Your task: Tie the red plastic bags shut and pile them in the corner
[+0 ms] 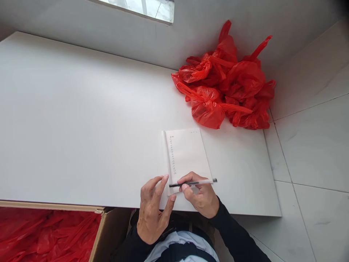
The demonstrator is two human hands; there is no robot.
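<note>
A notebook (188, 153) lies open near the front edge of the white table, with a column of handwritten numbers down the left of its page. My right hand (200, 196) rests over the page's lower part and grips a pen (201, 182) with a clear barrel and a black end. The pen lies almost level, its black end pointing left toward the notebook's spine. Beside the lower left corner of the notebook is my left hand (154, 207), thumb and fingers apart, holding nothing. Its fingertips are close to the notebook's left edge.
Several tied red plastic bags (209, 109) are heaped at the table's back right, against the wall. A cardboard box (95, 236) full of red plastic (49, 236) stands at the front left, below the white table (81, 127). Tiled floor (313, 156) shows on the right.
</note>
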